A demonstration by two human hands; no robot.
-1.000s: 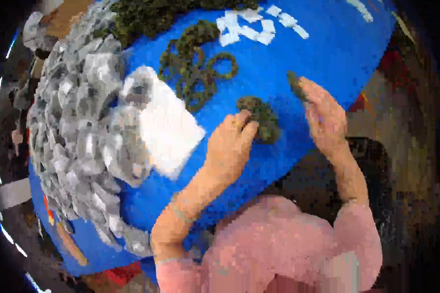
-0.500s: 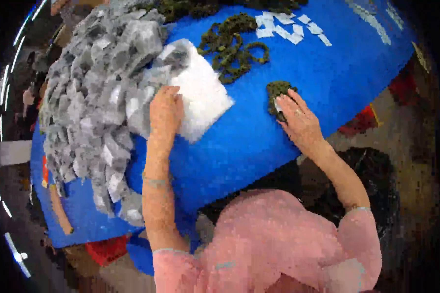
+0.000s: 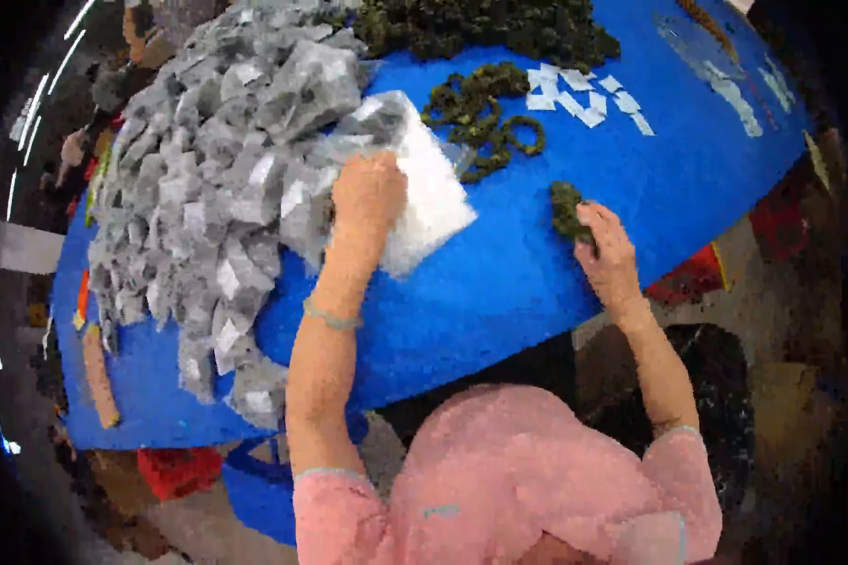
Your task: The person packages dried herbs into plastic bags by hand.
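Observation:
My left hand (image 3: 371, 193) is closed in a fist over the left side of a white sheet or flat stack (image 3: 432, 193). What its fingers hold, if anything, is hidden, and translucent grey plastic (image 3: 375, 121) lies just beyond the knuckles. My right hand (image 3: 612, 252) has its thumb and fingers curled at the right edge of a dark green, rough-textured bundle (image 3: 565, 209) on the blue table. Between the two hands, farther back, several dark green rings (image 3: 488, 118) lie in a loose heap.
A big pile of grey translucent bags (image 3: 207, 169) with white labels covers the table's left side. More dark green pieces (image 3: 490, 28) are heaped at the back. Small white labels (image 3: 584, 97) lie beyond the rings. An orange-ended tool (image 3: 99, 377) rests at the left edge of the blue table (image 3: 424, 330).
My left hand has turned and closed more tightly over the white sheet. My right hand has drawn from on top of the green bundle to its right edge. The camera view has shifted.

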